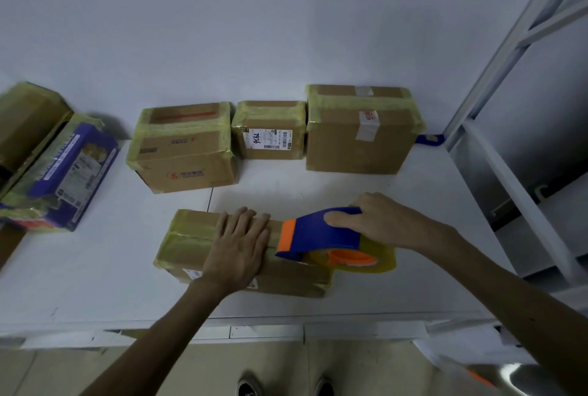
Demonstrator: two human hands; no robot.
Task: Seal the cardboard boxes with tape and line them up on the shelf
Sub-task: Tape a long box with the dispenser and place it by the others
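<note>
Cardboard shows brown under bands of yellowish tape on the low, flat box (187,236), which lies near the front edge of the white shelf (95,268) with its long side running left to right. The left hand (238,242) rests flat on the top of it, fingers straight and slightly spread, pinning it down. The right hand (375,220) grips the blue handle of a tape dispenser (318,233), fingers curled over it. The dispenser's orange nose sits on the box top just beside the left fingertips, and the clear roll (366,260) hangs past the box's right end.

The box looks light and fairly stiff. It would likely skid on the smooth shelf under the pull of the tape, so a flat palm on top is a sensible hold. The taped faces are probably slick; for lifting, a hand at each short end would serve best.

Behind it three taped boxes stand in a row against the wall: a wide box (184,147), a small box (269,131) with a white label, and a tall box (359,131), close side by side. Well apart to the left lies a blue parcel (63,169), also wrapped in tape, with another beside it.

The wall (254,13) is plain and pale, and a grey metal frame (509,45) rises at the right. Below the shelf edge the person's shoes (248,389) show on a tan floor.
</note>
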